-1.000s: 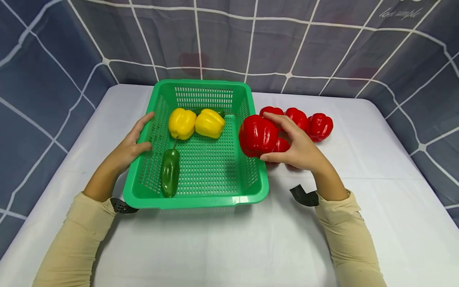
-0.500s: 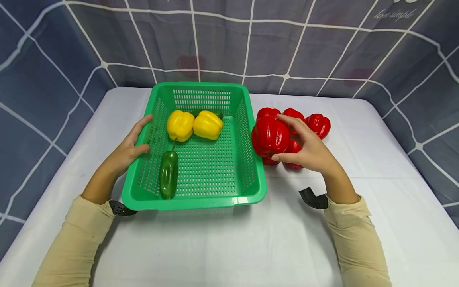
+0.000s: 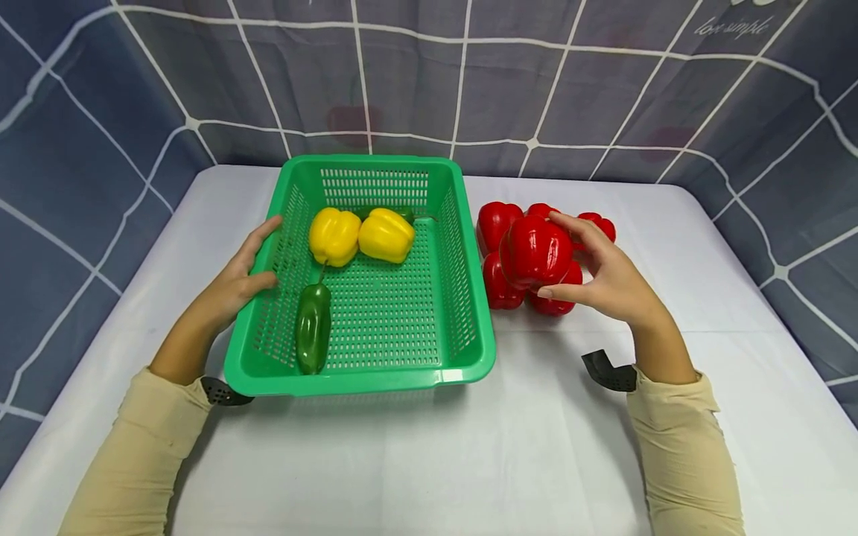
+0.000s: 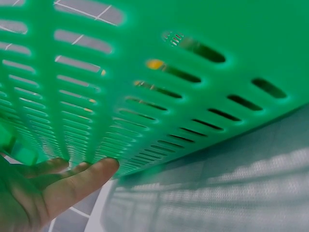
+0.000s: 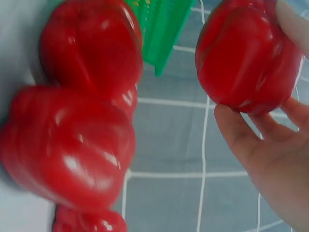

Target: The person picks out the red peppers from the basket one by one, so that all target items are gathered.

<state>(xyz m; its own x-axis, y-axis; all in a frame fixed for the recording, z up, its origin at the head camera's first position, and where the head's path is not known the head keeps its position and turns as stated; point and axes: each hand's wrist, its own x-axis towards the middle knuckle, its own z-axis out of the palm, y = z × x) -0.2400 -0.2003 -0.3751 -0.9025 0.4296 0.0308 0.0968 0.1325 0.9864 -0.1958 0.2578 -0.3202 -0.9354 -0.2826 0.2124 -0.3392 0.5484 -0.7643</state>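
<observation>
My left hand [image 3: 234, 279] holds the left side of a green plastic basket [image 3: 375, 381], the thumb and index finger reaching over the rim. Other fingertips [image 4: 104, 169] touch its slotted outer wall in the left wrist view. My right hand [image 3: 613, 279] grips a red bell pepper [image 3: 538, 251] between thumb and fingers, above other peppers; the right wrist view shows this held pepper [image 5: 244, 58] raised. Several red bell peppers lie below and around it, among them one [image 3: 497, 223] by the basket wall and another [image 3: 599, 223] at the right, partly hidden.
Inside the basket are two yellow bell peppers [image 3: 334, 237], a long green chili pepper [image 3: 313, 327] along the left and another green pepper [image 3: 405, 215] partly hidden behind them. A white cloth [image 3: 375, 461] covers the table. Checked grey-blue fabric [image 3: 415, 82] hangs around its far sides.
My right hand has moved right with the red bell pepper, from the basket's right rim to over the other red peppers. The left hand stays at the basket; the view has shifted slightly.
</observation>
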